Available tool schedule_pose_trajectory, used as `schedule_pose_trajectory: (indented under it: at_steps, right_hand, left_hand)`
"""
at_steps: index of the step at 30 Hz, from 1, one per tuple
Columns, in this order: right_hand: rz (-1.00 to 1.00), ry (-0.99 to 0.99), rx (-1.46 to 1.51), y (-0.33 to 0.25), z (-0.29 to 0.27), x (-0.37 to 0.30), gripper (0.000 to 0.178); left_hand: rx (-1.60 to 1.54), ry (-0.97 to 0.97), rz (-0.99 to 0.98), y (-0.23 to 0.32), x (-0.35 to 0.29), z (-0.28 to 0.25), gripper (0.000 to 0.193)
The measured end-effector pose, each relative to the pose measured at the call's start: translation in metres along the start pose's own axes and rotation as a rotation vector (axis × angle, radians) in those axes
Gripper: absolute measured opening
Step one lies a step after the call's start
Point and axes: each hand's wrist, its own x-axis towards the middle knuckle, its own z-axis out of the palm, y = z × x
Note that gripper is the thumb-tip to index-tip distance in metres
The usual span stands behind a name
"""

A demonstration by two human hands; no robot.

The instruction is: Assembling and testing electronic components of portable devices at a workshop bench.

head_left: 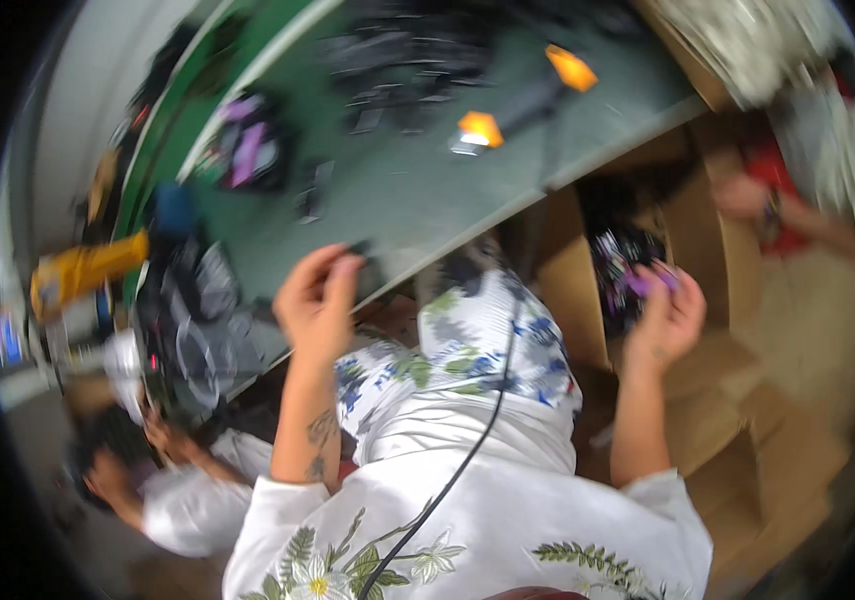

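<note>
My left hand [316, 300] is raised by the front edge of the green worktable, thumb and fingers pinched together. A small dark piece [359, 246] shows at its fingertips, blurred. To the right, my right hand [666, 318] hangs over an open cardboard box [570, 275], its fingers curled inward. A purple piece [640, 284] shows at those fingertips; blur hides whether they grip it or it lies behind them. Inside the box are several shiny black parts [616, 250], too smeared to name.
A heap of black parts [403, 60] covers the far part of the green worktable [398, 190]. Nearby lie a black-and-purple bundle [250, 150] and orange-ended dark items [481, 128]. A black cable [493, 415] runs down my front. Other people sit at lower left and stand at right.
</note>
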Motion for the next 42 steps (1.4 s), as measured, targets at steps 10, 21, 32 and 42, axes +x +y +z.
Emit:
schedule_pose_trajectory:
  at_steps: [10,21,32,42]
  right_hand:
    - [-0.386,-0.864,0.270,-0.241,0.074,0.030,0.039]
    - [0.392,-0.935,0.363,-0.163,0.277,-0.063,0.027]
    - [0.302,-0.934,-0.398,-0.111,0.281,-0.072,0.048]
    - [0.175,-0.288,-0.209,-0.162,0.139,-0.019,0.032]
  left_hand:
    - [0.061,-0.013,0.599,0.006,-0.018,-0.035,0.024]
    - [0.435,0.088,0.590,-0.045,-0.021,-0.100,0.028]
    - [0.442,-0.004,0.557,-0.051,0.000,-0.116,0.029]
    - [0.295,-0.249,0.619,-0.030,0.007,-0.092,0.015]
